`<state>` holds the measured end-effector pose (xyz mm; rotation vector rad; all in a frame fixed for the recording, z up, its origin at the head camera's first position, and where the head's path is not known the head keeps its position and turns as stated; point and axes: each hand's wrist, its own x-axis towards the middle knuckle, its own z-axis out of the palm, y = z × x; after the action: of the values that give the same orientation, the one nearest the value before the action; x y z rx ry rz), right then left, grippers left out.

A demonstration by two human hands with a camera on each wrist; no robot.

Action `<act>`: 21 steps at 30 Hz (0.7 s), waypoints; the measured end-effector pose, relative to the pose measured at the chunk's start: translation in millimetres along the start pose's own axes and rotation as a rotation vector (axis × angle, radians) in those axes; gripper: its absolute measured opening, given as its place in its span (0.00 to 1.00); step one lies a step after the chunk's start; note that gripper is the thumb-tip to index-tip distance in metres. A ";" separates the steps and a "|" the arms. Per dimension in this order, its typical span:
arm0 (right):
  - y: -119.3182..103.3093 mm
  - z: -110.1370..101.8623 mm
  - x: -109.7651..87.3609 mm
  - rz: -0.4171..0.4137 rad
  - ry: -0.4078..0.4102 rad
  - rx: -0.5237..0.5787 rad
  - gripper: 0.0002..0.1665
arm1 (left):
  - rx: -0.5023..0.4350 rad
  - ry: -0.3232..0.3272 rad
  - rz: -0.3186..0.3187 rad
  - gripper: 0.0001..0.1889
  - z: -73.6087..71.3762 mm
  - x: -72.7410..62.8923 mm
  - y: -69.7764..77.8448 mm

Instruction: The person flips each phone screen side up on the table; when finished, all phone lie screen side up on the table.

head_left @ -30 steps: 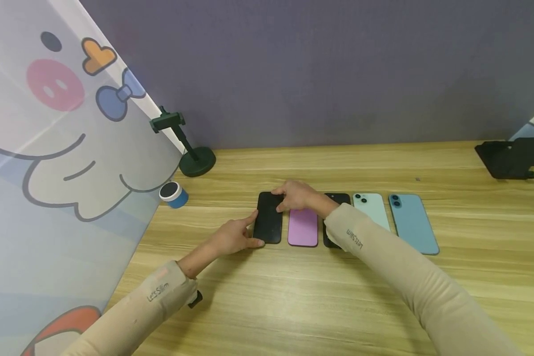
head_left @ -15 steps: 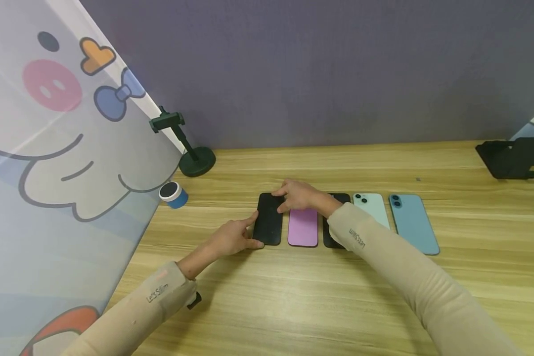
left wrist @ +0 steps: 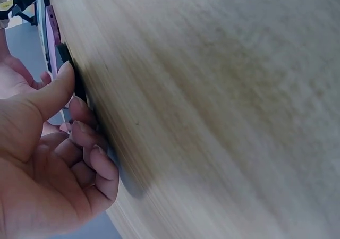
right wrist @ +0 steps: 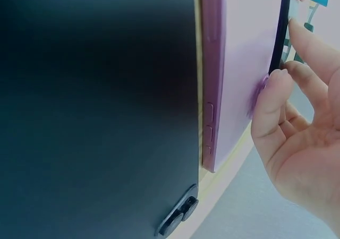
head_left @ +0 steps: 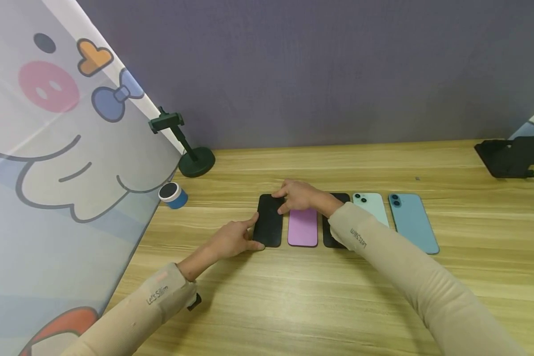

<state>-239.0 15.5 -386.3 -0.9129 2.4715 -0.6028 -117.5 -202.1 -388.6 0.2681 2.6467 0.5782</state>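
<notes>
The leftmost phone in a row, a black one (head_left: 268, 228), lies flat on the table in the head view. My left hand (head_left: 231, 239) holds it at its near left corner, thumb at the near edge and a finger along the left side. At the far right corner my right hand (head_left: 299, 196) pinches it between thumb and fingers. A pink phone (head_left: 302, 230) lies just right of it, partly under the right hand. In the left wrist view the thumb touches the black phone's edge (left wrist: 79, 85), and the other fingers curl. The right wrist view shows the right hand (right wrist: 305, 127) beyond the pink phone.
Further right lie another black phone (head_left: 331, 238), partly hidden by the sleeve, a pale mint phone (head_left: 375, 209) and a blue phone (head_left: 414, 223). A dark phone stand (head_left: 197, 162) and blue-white jar (head_left: 173, 196) are at left; a black folding stand (head_left: 511, 157) is far right.
The leftmost black phone has slid slightly toward me, and the right thumb has moved with it. Both hands keep their hold; the other phones stay in place.
</notes>
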 end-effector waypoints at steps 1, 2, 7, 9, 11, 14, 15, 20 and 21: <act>-0.1 -0.1 0.0 0.000 0.000 -0.002 0.36 | -0.002 0.000 0.000 0.51 0.4 0.3 -0.1; -0.3 -0.1 -0.1 -0.001 0.000 -0.005 0.36 | 0.000 -0.001 0.000 0.50 0.8 0.6 -0.4; -0.7 0.2 -0.7 -0.005 0.003 -0.021 0.36 | 0.004 0.007 0.009 0.50 3.2 1.1 -2.1; -1.3 -0.3 -0.9 -0.006 0.002 -0.025 0.35 | 0.006 0.010 0.016 0.50 3.0 1.0 -2.1; -1.8 -0.8 -1.1 -0.004 -0.002 -0.024 0.35 | 0.008 0.012 0.021 0.50 2.5 0.7 -1.8; -1.0 -1.4 -1.3 -0.006 -0.006 -0.021 0.36 | 0.018 0.003 0.021 0.50 1.2 0.8 -1.5; -0.1 -1.8 -1.8 -0.007 -0.005 -0.010 0.36 | 0.019 -0.003 0.019 0.50 0.2 0.6 -1.0; 8.1 -7.4 -10.7 -0.033 0.020 0.096 0.39 | 0.019 -0.007 0.006 0.50 -9.7 0.3 2.7; 10.5 -9.0 -13.7 -0.038 0.026 0.121 0.39 | 0.012 -0.003 0.019 0.50 -12.3 0.4 4.1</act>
<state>-239.6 34.3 -381.3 -0.9123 2.4159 -0.7725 -122.8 -202.7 -376.8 0.2980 2.6476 0.5683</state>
